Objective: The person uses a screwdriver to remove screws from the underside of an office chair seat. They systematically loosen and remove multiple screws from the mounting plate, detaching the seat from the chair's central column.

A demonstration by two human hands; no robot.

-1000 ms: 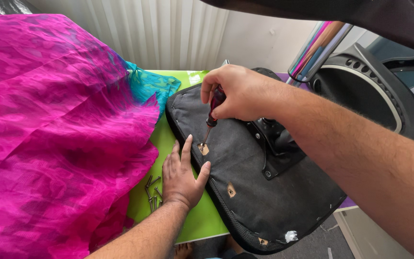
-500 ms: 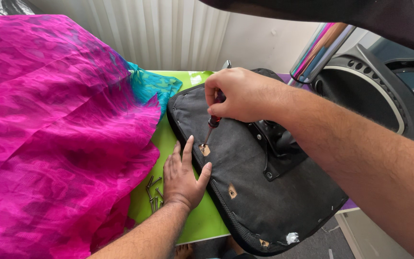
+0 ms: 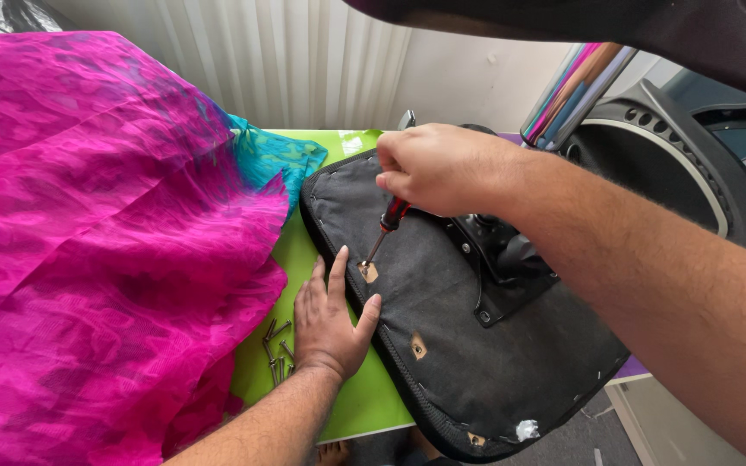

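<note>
- Bright green table [image 3: 351, 406] fills the lower middle, with a pale pleated curtain [image 3: 304, 60] behind it.
- Left hand [image 3: 328, 321] lies flat and open on the table, fingers spread, its thumb and fingertips touching the rim of an upturned black chair seat [image 3: 477, 354].
- Right hand [image 3: 442, 168], above and beyond the left, is closed around the top of a red-handled screwdriver [image 3: 388, 223].
- Screwdriver slants down and leftward; its tip sits in a torn hole [image 3: 367, 271] in the seat's fabric, just beside the left index fingertip.
- Several loose screws [image 3: 276, 343] lie on the table just left of the left hand.
- Magenta sheer cloth [image 3: 105, 250] is heaped further left, with a teal patch near its edge.
- Black metal bracket [image 3: 502, 267] is fixed to the seat below the right forearm.
</note>
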